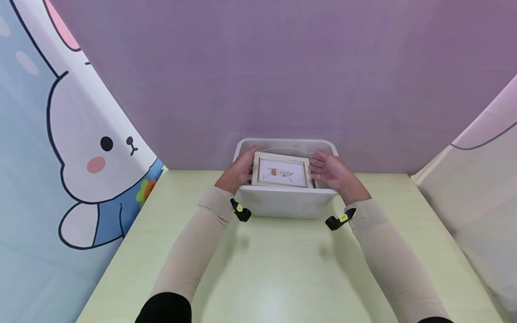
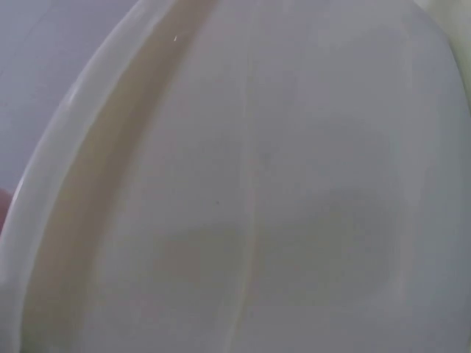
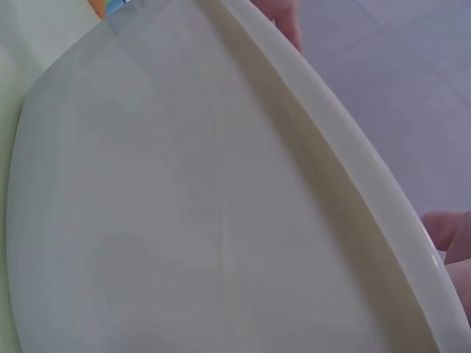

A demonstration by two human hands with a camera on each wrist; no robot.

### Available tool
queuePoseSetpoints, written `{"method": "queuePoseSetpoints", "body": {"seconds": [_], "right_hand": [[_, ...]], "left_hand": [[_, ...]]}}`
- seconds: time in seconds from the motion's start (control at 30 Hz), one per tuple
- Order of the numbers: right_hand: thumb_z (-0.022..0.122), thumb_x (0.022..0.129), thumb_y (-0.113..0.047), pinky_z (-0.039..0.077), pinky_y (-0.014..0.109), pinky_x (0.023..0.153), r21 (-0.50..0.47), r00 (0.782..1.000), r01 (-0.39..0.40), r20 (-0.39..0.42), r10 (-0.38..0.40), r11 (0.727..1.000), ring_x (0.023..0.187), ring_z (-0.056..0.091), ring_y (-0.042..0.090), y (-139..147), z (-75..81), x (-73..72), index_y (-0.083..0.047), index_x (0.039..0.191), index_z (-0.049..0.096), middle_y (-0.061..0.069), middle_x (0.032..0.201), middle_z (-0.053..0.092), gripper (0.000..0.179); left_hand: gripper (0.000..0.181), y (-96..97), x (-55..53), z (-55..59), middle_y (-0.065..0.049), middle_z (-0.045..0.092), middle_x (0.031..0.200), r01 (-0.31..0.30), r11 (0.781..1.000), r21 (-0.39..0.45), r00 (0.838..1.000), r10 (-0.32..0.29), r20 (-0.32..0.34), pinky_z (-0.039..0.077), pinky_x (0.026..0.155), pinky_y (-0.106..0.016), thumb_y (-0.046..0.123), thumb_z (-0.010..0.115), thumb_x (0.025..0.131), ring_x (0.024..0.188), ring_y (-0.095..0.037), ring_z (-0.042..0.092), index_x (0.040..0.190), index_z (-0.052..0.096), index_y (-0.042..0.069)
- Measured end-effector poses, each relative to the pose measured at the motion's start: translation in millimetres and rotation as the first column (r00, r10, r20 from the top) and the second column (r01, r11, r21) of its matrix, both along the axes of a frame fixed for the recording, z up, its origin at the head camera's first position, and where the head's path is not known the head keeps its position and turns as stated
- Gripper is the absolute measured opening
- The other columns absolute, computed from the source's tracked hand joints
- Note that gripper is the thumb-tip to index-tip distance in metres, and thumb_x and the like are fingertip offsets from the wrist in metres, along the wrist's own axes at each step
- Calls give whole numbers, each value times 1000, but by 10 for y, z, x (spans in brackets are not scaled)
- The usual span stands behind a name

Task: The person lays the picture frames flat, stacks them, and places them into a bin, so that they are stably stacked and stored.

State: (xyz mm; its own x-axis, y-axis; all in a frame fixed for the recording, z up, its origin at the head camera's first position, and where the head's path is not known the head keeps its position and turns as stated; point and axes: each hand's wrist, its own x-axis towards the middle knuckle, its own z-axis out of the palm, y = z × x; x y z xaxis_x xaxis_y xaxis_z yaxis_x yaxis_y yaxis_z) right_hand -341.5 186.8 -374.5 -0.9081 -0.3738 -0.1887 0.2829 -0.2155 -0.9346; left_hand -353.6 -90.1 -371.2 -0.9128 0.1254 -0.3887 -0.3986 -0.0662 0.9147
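Note:
A picture frame [image 1: 281,171] with a pale border and a small potted-plant print lies face up in a white plastic bin [image 1: 282,202]. At its left edge is my left hand [image 1: 240,167], reaching over the rim with fingers extended alongside the frame; some fingertips are hidden. On the other side, my right hand [image 1: 330,170] has its fingers loosely straight towards the frame's right edge. Whether they touch it is not clear. In the right wrist view, fingers [image 3: 443,232] show beyond the bin's rim. The left wrist view is mostly filled by the bin's outer wall [image 2: 294,162].
The bin stands at the far edge of a pale yellow-green table [image 1: 274,269]. Behind it rises a purple backdrop [image 1: 282,80]. A cartoon-printed curtain [image 1: 101,170] hangs on the left and a whitish one [image 1: 476,202] on the right.

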Motion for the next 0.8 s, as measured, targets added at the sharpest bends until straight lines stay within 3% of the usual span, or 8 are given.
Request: {"method": "queuePoseSetpoints", "body": {"seconds": [0.03, 0.1, 0.2, 0.3, 0.37, 0.47, 0.67, 0.8], "right_hand": [[25, 113, -31, 35, 25, 80, -19, 1000, -5, -10, 5, 1000, 79, 42, 18, -4, -1, -3, -8, 85, 41, 11, 83, 45, 39], [26, 113, -29, 24, 29, 72, -22, 1000, -8, -27, 8, 1000, 72, 23, 16, -8, -4, -14, -13, 77, 31, 0, 72, 23, 40], [29, 113, -27, 39, 25, 94, 23, 999, 11, -36, -10, 1000, 94, 47, 13, -16, -5, -26, -11, 90, 42, -2, 76, 33, 30], [33, 112, -25, 27, 38, 126, 84, 998, 56, -47, -52, 995, 146, 38, 26, -28, -2, -32, -5, 136, 46, 16, 118, 60, 34], [33, 112, -25, 18, 45, 130, 115, 995, 76, -72, -68, 990, 157, 18, 31, -28, 4, -23, 0, 158, 25, 27, 158, 38, 53], [34, 112, -24, 21, 44, 129, 158, 987, 110, -131, -89, 981, 157, 18, 34, -34, 33, 18, 4, 161, 12, 23, 168, 16, 60], [41, 111, -25, 32, 48, 124, 288, 941, 189, -327, -90, 939, 153, 31, 36, -27, 182, 225, 2, 158, 28, 22, 165, 29, 56], [47, 109, -30, 34, 52, 122, 464, 851, 240, -524, 45, 853, 150, 37, 36, 27, 240, 428, -3, 158, 33, 18, 163, 36, 58]], "left_hand": [[70, -4, -1, 2, -19, 37, 160, 8, 1000, -14, 1000, -8, 6, 27, 124, -55, 57, 36, 105, 148, -34, 37, 158, 31, 12], [74, -13, -8, -2, -19, 27, 167, 26, 999, -33, 1000, -26, 15, 17, 127, -59, 58, 37, 105, 155, -35, 25, 163, 21, 14], [73, -22, -14, -6, -17, 19, 170, 29, 999, -41, 999, -30, -13, 10, 128, -60, 55, 37, 106, 158, -35, 16, 165, 13, 19], [68, -21, 2, -3, -9, 13, 172, 25, 999, -37, 997, -28, -72, 11, 128, -60, 51, 38, 107, 159, -36, 12, 165, 13, 28], [65, -23, 24, 11, -3, 11, 173, 24, 998, -51, 992, -31, -126, 14, 127, -60, 48, 40, 108, 159, -35, 10, 165, 13, 32], [62, -30, 80, 66, 4, 12, 173, 28, 993, -118, 979, -51, -198, 18, 126, -59, 46, 41, 108, 159, -34, 12, 164, 16, 35], [64, -30, 290, 281, 5, 14, 173, 41, 932, -361, 918, -178, -353, 19, 128, -54, 46, 45, 107, 158, -29, 18, 164, 19, 33], [68, -53, 531, 379, 3, 13, 173, 51, 842, -537, 848, -321, -422, 20, 128, -54, 46, 51, 105, 158, -29, 18, 164, 17, 35]]}}
